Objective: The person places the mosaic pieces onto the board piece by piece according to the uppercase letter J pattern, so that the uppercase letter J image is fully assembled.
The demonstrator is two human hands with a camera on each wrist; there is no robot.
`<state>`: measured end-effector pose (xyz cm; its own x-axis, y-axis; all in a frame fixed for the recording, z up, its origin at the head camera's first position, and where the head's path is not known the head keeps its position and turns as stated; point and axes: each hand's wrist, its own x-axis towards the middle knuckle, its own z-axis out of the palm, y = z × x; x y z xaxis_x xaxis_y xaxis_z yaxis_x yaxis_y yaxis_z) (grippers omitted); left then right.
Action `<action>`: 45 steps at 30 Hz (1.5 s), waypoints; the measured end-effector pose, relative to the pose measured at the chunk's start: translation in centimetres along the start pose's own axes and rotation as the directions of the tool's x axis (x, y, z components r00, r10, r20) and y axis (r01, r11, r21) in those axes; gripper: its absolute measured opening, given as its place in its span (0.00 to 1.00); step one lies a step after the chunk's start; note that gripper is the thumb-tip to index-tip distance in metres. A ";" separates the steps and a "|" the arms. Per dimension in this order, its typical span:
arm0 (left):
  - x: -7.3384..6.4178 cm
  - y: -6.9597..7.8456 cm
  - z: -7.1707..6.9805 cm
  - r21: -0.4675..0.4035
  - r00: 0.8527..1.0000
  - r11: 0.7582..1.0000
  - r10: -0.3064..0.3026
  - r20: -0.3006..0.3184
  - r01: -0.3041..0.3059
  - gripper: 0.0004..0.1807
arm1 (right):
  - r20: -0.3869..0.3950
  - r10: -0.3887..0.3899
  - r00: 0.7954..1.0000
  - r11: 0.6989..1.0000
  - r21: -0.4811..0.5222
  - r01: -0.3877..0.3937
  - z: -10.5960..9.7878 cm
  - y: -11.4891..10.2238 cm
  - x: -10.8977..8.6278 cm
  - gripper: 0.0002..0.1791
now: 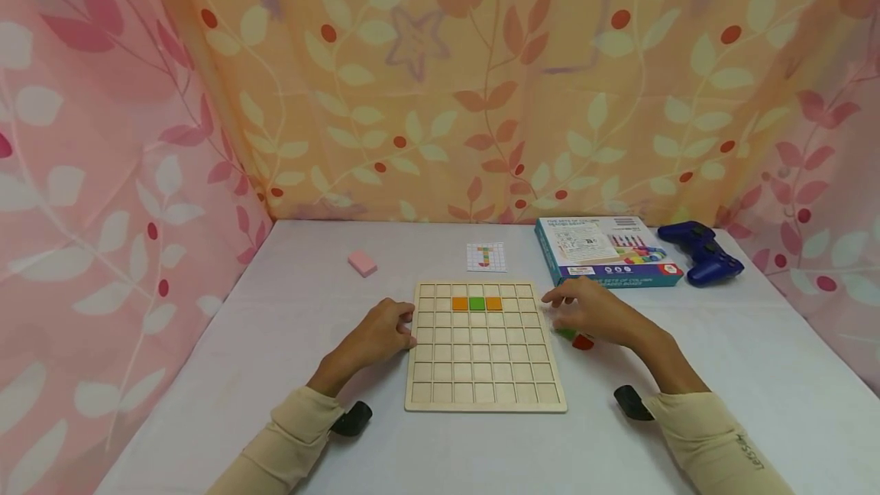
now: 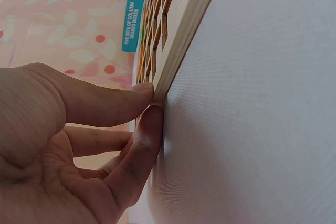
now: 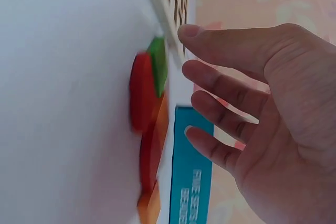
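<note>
A wooden grid board (image 1: 490,373) lies flat on the table with two orange tiles (image 1: 460,304) and a green tile (image 1: 477,304) between them in one upper row. At the board's left edge, my left hand (image 1: 380,333) pinches the rim with thumb and fingertip, as the left wrist view shows closely. My right hand (image 1: 596,312) hovers by the right edge, fingers loosely bent and holding nothing. Under it lie loose tiles: in the right wrist view a green tile (image 3: 159,66), red tiles (image 3: 143,93) and an orange tile (image 3: 149,205), slightly blurred. My hand partly hides them in the head view.
Behind the board lies a small pattern card (image 1: 486,257) printed with a coloured shape. A pink block (image 1: 362,263) sits at the back left. At the back right are a teal-sided box (image 1: 619,281) with papers on top and a blue game controller (image 1: 703,254). Patterned curtains surround the table.
</note>
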<state>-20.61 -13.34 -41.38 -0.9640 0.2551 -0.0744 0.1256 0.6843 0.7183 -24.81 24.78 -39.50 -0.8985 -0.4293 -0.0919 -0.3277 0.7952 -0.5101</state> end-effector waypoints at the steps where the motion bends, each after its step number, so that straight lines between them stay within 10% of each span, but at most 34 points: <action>1: 0.0 0.0 0.0 0.000 1.000 1.000 0.003 0.000 -0.003 0.30 | 0.001 0.012 1.000 1.000 -0.010 -0.012 -0.1 0.3 -0.2 0.21; 45: 0.1 -0.6 0.0 -0.004 0.998 0.998 0.055 -0.012 -0.055 0.23 | -0.025 0.084 0.996 0.995 -0.050 -0.086 -0.5 2.2 -2.0 0.19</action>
<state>-20.84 -13.73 -41.77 -0.9584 0.2842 -0.0259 0.1780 0.6665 0.7240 -23.87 27.62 -39.98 -0.9299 -0.3499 -0.1134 -0.2638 0.8493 -0.4574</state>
